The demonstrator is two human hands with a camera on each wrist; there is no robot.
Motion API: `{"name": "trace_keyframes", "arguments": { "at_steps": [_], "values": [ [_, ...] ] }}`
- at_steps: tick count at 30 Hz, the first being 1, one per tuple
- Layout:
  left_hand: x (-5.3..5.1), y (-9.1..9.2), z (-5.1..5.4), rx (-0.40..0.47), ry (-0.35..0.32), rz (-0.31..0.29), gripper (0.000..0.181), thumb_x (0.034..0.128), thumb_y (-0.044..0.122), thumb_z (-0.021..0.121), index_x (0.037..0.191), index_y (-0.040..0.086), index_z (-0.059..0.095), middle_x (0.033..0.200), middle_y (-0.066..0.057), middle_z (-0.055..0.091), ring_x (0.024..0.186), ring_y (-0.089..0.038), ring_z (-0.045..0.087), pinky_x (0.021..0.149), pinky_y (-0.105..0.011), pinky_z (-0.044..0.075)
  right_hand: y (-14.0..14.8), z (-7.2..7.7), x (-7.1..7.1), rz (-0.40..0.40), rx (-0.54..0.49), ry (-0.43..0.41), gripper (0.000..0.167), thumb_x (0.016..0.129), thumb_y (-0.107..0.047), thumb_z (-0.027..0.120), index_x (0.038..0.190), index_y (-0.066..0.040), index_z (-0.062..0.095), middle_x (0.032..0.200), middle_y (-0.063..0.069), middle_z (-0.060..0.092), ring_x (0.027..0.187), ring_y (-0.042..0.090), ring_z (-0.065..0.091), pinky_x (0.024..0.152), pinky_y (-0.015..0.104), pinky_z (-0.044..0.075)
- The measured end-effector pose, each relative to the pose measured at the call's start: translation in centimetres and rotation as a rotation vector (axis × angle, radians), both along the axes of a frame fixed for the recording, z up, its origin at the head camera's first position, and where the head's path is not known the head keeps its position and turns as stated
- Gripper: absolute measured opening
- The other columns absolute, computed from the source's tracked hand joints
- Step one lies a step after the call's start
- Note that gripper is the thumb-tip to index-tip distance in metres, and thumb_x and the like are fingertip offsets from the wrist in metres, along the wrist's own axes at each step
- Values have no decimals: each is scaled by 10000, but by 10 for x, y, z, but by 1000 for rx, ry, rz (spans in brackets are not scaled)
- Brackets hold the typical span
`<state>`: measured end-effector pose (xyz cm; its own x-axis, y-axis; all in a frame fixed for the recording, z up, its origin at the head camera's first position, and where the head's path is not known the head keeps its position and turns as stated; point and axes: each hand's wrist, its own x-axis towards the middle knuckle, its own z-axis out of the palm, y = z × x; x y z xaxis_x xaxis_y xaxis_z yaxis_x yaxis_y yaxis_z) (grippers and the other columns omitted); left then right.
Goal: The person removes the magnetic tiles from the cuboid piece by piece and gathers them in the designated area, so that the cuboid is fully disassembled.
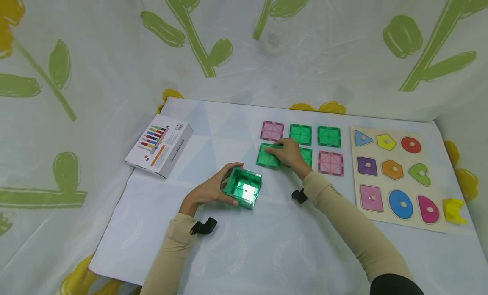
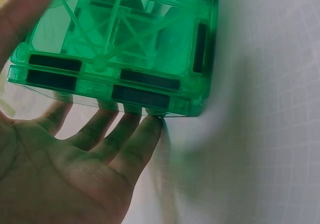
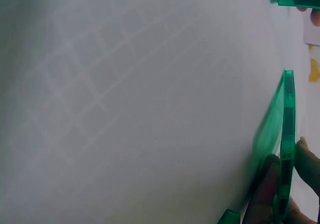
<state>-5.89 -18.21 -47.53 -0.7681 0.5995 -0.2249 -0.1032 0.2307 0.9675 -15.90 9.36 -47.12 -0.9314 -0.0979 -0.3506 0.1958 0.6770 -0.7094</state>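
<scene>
My left hand [image 1: 207, 191] holds a box of green magnetic tiles [image 1: 244, 187], with an opening facing up in the head view. In the left wrist view its see-through walls [image 2: 135, 39] show dark magnets along the edges, and the fingers rest against one side. To the right, my right hand [image 1: 292, 156] pinches a green magnetic tile [image 1: 267, 157]. The right wrist view shows that tile [image 3: 288, 119] edge-on between thumb and fingers. Around it lie a pink tile [image 1: 272, 130], green tiles [image 1: 300, 134] and another pink tile [image 1: 330, 163]. One green tile [image 1: 308, 156] is partly hidden behind the right hand.
A wooden shape puzzle board [image 1: 386, 185] with knobbed pieces lies on the right of the table, beside a yellow object [image 1: 453, 210]. At the back left is a white printed box [image 1: 158, 144]. A patterned curtain [image 1: 305, 66] hangs behind the table.
</scene>
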Motion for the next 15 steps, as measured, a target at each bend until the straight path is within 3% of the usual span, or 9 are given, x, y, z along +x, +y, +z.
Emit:
{"name": "trace_keyframes", "arguments": {
  "at_steps": [6, 11, 15],
  "values": [
    [-1, -3, 1, 41, 2, 9, 1066, 809, 240, 850, 1599, 263, 134, 1658, -91, 229, 1554, -355, 174, 1213, -675, 203, -5, 0, -1, -9, 26, 26, 535, 900, -425, 737, 1216, 5, 686, 1367, 177, 622, 1321, 349, 531, 1112, 504, 461],
    [-1, -7, 1, 28, -9, 50, 834, 962, 250, 681, 1597, 310, 144, 1659, -85, 248, 1565, -359, 158, 1223, -670, 179, -9, -2, -1, 10, 71, 88, 520, 892, -420, 748, 1181, 9, 694, 1311, 175, 652, 1248, 343, 575, 1060, 485, 501],
    [-1, -9, 1, 2, -11, 51, 692, 1031, 245, 565, 1594, 331, 172, 1667, -85, 240, 1564, -361, 165, 1216, -672, 197, -11, -2, -1, 29, 99, 129, 512, 890, -412, 755, 1174, 10, 695, 1269, 172, 675, 1179, 330, 607, 1015, 467, 524]
  ]
}}
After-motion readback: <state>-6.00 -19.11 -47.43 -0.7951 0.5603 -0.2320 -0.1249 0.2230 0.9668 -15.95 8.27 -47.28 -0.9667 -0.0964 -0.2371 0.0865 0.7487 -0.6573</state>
